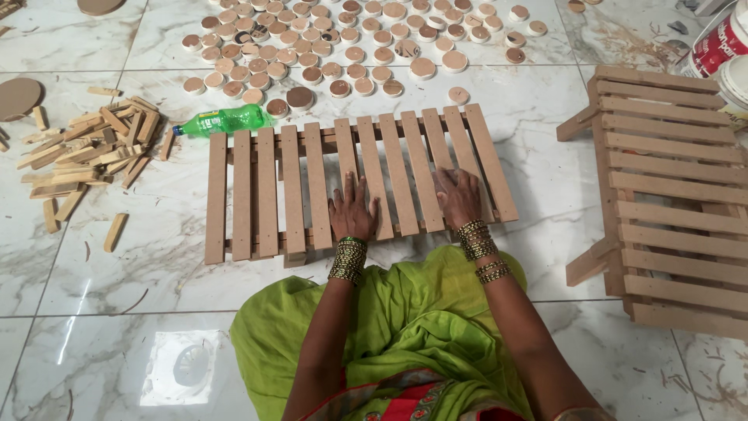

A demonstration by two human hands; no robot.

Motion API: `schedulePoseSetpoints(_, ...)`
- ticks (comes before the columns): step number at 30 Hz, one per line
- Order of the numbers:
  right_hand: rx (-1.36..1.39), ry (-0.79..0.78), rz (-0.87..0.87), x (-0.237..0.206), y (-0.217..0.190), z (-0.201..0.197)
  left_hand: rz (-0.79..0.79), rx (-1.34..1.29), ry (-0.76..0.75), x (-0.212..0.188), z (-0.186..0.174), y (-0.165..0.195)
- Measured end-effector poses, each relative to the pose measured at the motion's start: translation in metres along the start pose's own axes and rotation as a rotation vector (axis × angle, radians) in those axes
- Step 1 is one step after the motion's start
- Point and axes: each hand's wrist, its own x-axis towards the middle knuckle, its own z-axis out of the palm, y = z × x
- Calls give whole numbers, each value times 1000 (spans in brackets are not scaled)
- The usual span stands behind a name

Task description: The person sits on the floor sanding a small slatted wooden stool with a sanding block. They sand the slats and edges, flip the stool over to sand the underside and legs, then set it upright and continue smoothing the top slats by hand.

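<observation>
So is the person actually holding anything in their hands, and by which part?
Nothing is gripped. The left hand and right hand lie flat, palms down, on the near slats of the wooden slatted panel on the floor.

Bright, even light; floor (117,312) glare.

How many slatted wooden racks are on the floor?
2: one rack lies under both hands, left hand and right hand; another rack is at right, partly cut off.
</observation>
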Motion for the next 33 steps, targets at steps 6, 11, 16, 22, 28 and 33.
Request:
schedulePoseSetpoints(6,-346,12,-212,-7,9,11,-11,-16,-7,0,3,0)
schedulePoseSetpoints(11,-171,-64,-200,0,18,14,3,-17,27,-1,5,-1)
schedulePoseSetpoints(16,-104,-111,-199,28,19,8,22,-13,47,-2,8,-1)
schedulePoseSetpoints(22,-87,-147,-194,75,2,5,25,10,50,0,7,1)
schedulePoseSetpoints(28,-73,-116,-177,124,-15,-1,29,22,33,2,2,2)
schedulePoseSetpoints(33,-85,-174,-87,138,-25,-7,5,-3,16,3,-1,4)
